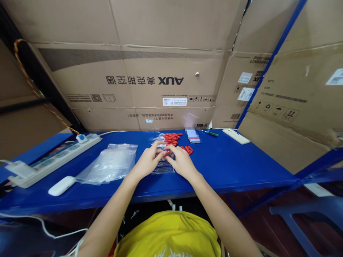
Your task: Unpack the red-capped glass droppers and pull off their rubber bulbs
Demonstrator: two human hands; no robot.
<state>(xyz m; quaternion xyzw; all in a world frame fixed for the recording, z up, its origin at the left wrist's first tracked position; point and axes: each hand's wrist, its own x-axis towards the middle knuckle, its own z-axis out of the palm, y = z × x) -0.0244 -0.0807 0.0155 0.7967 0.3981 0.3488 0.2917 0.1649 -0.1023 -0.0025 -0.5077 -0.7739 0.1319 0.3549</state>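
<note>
My left hand (149, 159) and my right hand (182, 161) meet over the middle of the table, fingers closed around a small red piece (166, 153). Its exact kind is partly hidden by the fingertips. Just beyond them lies a pile of red-handled pieces (172, 137) with thin, pale shafts pointing left. Beside the right hand's fingers sits a small heap of loose red pieces (189, 149). Under and in front of both hands, thin metal rods (163, 169) lie side by side on the blue table (227, 164).
Clear plastic bags (114, 162) lie at left, near a white rounded case (62, 186) and a power strip (59, 157). A phone (193, 136), a green-handled screwdriver (211, 133) and a white power bank (236, 136) lie toward the back. Cardboard (150, 60) walls the rear.
</note>
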